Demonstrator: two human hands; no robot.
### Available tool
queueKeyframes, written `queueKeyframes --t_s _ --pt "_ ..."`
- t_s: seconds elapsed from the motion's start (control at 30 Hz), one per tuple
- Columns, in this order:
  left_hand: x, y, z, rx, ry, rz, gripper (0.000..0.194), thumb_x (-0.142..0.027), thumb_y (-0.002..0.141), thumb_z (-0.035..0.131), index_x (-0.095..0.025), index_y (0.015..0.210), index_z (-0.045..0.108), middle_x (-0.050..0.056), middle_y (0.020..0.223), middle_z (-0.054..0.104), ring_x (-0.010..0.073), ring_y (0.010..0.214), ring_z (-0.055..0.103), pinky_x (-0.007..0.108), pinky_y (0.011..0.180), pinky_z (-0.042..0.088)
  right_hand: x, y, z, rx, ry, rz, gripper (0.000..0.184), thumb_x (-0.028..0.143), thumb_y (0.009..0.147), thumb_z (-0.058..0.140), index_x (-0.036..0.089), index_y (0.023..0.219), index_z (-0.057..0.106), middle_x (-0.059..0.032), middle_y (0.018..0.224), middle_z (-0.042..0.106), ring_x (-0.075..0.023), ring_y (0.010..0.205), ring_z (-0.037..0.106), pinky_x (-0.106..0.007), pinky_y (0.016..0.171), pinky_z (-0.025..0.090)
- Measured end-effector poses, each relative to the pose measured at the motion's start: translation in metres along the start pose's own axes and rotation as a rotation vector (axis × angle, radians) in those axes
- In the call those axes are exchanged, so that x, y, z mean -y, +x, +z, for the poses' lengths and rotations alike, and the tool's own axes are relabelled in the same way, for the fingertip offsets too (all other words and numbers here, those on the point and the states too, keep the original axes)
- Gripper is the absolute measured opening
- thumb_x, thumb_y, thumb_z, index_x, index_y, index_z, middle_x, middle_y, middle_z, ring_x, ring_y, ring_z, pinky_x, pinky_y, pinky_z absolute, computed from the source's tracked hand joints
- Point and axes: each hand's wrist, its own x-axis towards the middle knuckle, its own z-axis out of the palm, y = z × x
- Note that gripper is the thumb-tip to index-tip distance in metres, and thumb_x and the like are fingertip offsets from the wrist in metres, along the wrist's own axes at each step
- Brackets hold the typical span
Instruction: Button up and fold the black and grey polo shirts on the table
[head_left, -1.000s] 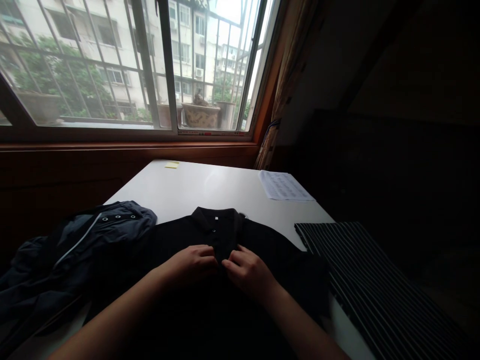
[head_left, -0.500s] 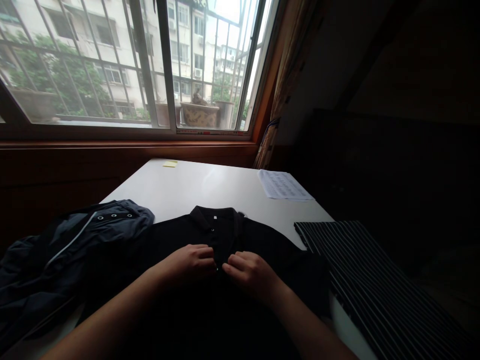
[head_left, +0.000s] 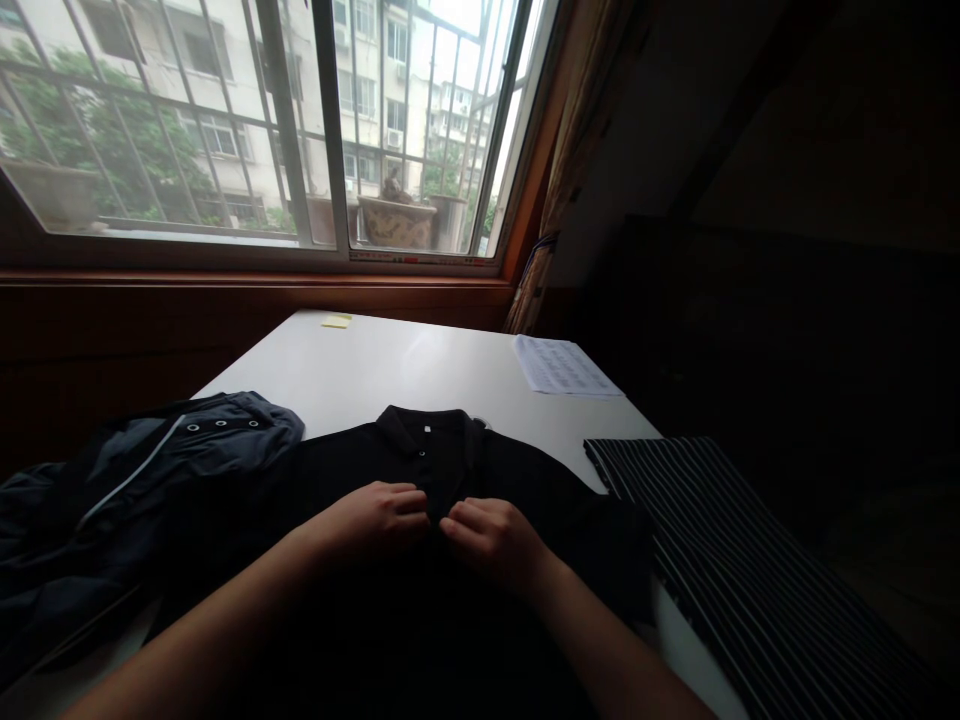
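Observation:
A black polo shirt [head_left: 540, 480] lies spread face up, its collar pointing toward the window and its neck opening parted. One small button shows below the collar. My left hand [head_left: 390, 512] is closed at the left side of the button placket, fingers curled onto the fabric. Facing it across a narrow gap, my right hand [head_left: 495, 532] pinches the placket's right side. The fingertips and the cloth between them are dark, so the exact grip is partly hidden.
Dark bundled clothing with eyelets [head_left: 225, 440] lies at the left, a striped dark cloth [head_left: 720, 520] at the right. On the white table [head_left: 405, 365] are printed sheets [head_left: 566, 366] and a yellow sticky note [head_left: 337, 321]. A barred window stands behind.
The view has shifted slightly. Both hands stay at the placket and the fingertips have moved only a little; the button visible between them earlier is now hidden.

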Motion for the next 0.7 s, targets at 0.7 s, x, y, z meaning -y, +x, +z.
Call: queueKeyframes --t_s 0.7 --pt "-0.0051 -0.0022 0.0006 -0.067 0.069 0.032 0.030 -0.020 0.104 0.044 -0.018 0.077 0.057 0.000 0.076 0.053 0.0108 0.063 0.044 0.029 0.057 0.038 -0.0011 -0.0020 0.0007 -0.162 0.190 0.046 0.016 0.018 0.101 0.049 0.020 0.103 0.064 -0.0036 0.086 0.067 -0.0142 0.075 0.062 -0.026 0.069 0.050"
